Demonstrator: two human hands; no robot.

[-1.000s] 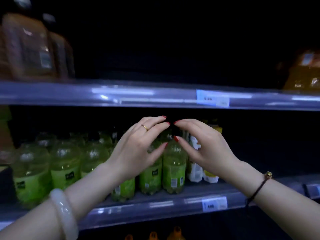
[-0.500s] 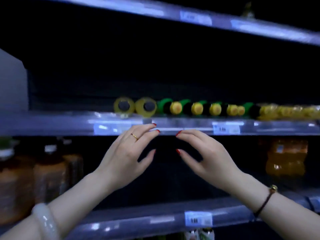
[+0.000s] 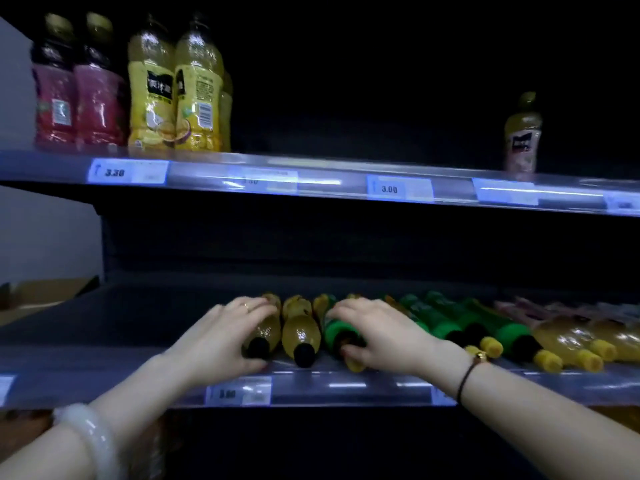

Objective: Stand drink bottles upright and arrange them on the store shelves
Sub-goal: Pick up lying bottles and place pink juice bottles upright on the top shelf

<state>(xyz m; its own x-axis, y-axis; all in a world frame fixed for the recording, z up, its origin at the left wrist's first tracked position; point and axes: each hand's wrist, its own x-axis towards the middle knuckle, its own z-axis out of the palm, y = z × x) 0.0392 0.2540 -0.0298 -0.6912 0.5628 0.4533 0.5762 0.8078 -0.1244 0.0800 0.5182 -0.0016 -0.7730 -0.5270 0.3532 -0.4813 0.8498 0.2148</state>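
Middle shelf (image 3: pixel 145 382), front edge as landmark.
- Left hand (image 3: pixel 221 337): fingers curled over the amber bottle (image 3: pixel 264 336) lying just behind the edge, black cap forward.
- Right hand (image 3: pixel 381 332): closed on the green-labelled bottle (image 3: pixel 341 336), also lying flat.
- Second amber bottle (image 3: pixel 300 336): lying between them, untouched.
- Further right along the edge: row of lying bottles (image 3: pixel 485 334).
- Above: upper shelf (image 3: pixel 329 183).
Step, judged: grasping to upend. Next: tip both onto their bases.

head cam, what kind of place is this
Most likely a shop's drinks aisle: tiered shelves with price tags clipped along the front edge, juice bottles standing above, and a row of bottles lying on the lower shelf.
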